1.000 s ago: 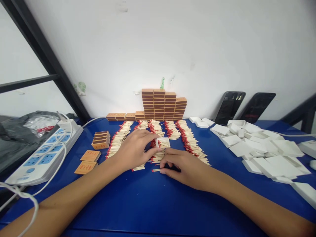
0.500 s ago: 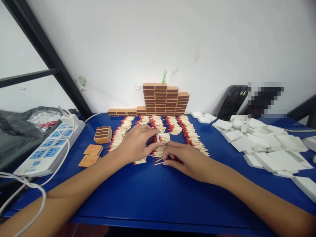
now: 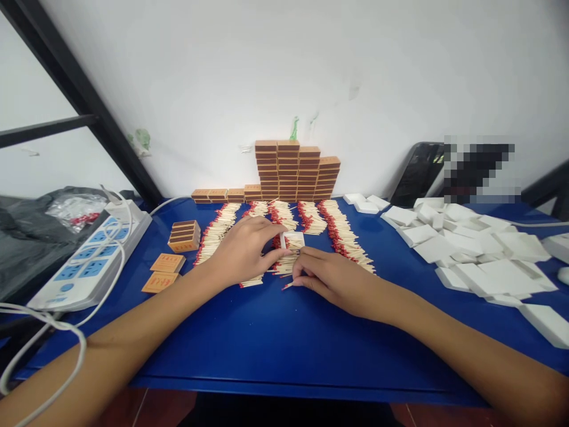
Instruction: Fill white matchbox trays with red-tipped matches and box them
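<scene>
My left hand (image 3: pixel 242 252) pinches a small white matchbox tray (image 3: pixel 293 239) by its left side, holding it over a row of red-tipped matches (image 3: pixel 284 264) on the blue table (image 3: pixel 275 338). My right hand (image 3: pixel 331 279) lies just right of it with fingers curled, pinching a few matches at the fingertips beside the tray. More rows of matches (image 3: pixel 342 237) spread behind both hands. A stack of brown matchboxes (image 3: pixel 296 178) stands against the wall.
Many white trays (image 3: pixel 471 255) lie heaped at the right. A small stack of brown sleeves (image 3: pixel 184 235) and flat sleeves (image 3: pixel 162 271) sit at the left, next to a white power strip (image 3: pixel 93 261) with cables. Dark plastic bag (image 3: pixel 31 237) at far left.
The view has tilted slightly, shifting everything upward. My right hand has drawn its fingers in and moved a little toward the tray. My left hand keeps its hold on the tray.
</scene>
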Tool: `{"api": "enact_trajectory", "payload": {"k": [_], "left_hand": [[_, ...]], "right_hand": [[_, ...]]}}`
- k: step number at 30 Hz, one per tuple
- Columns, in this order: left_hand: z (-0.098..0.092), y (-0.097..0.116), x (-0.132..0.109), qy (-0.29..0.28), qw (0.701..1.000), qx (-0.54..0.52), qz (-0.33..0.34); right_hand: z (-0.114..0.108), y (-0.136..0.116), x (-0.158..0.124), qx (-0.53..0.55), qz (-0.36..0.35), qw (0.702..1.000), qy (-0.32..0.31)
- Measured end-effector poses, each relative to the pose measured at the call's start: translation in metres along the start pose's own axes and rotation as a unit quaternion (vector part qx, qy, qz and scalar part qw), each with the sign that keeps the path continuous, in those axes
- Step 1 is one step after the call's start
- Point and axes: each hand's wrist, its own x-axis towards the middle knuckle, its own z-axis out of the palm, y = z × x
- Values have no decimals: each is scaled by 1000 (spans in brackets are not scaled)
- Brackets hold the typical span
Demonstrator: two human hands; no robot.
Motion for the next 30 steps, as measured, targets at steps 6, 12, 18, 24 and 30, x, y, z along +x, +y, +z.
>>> {"api": "enact_trajectory", "payload": {"k": [6, 12, 18, 24, 30], "left_hand": [[0, 0, 0, -8, 1000, -6, -9], [0, 7, 0, 5, 999, -51, -10], [0, 12, 1, 21, 996, -90, 5], [-1, 14, 0, 19, 995, -101, 1], [0, 13, 0, 8, 995, -100, -3]], "right_hand": [[-13, 11, -1, -19, -14, 996, 87], [-16, 22, 2, -53, 5, 974, 221], [-11, 20, 4, -61, 13, 972, 229], [-13, 20, 3, -71, 5, 970, 232], [-13, 19, 3, -75, 5, 970, 229]]}}
